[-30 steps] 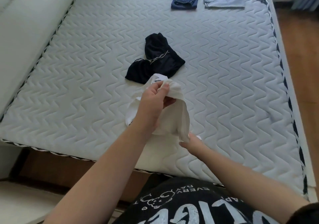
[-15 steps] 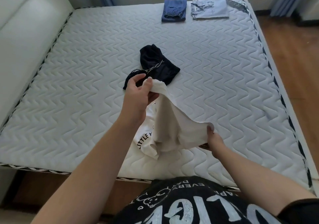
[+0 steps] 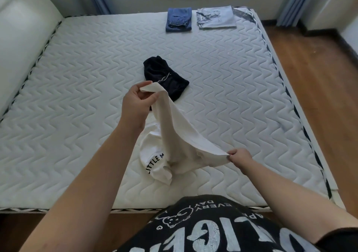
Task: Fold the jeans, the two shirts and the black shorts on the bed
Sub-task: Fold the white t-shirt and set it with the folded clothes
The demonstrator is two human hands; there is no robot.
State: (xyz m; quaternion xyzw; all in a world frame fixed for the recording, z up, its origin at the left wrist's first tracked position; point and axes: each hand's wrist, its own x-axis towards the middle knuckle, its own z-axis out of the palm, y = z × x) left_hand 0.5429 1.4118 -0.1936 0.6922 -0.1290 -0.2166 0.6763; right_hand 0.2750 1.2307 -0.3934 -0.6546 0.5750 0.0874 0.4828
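A white shirt (image 3: 180, 135) with black lettering hangs stretched between my hands above the near part of the bed (image 3: 77, 96). My left hand (image 3: 135, 104) pinches its upper edge. Lower and to the right, my right hand (image 3: 239, 155) grips another edge. The shirt's printed part droops onto the mattress. Crumpled black shorts (image 3: 164, 79) lie just beyond my left hand, partly hidden by the shirt. Folded blue jeans (image 3: 179, 20) and a folded light blue shirt (image 3: 216, 17) sit side by side at the far edge of the bed.
A white padded headboard (image 3: 23, 28) runs along the left side. Wooden floor (image 3: 319, 77) lies to the right of the bed. Blue curtains (image 3: 296, 1) hang at the far wall.
My hands have drawn apart, the right one sliding right and gripping an edge, so the white shirt is spread out between them. The camera has tilted up.
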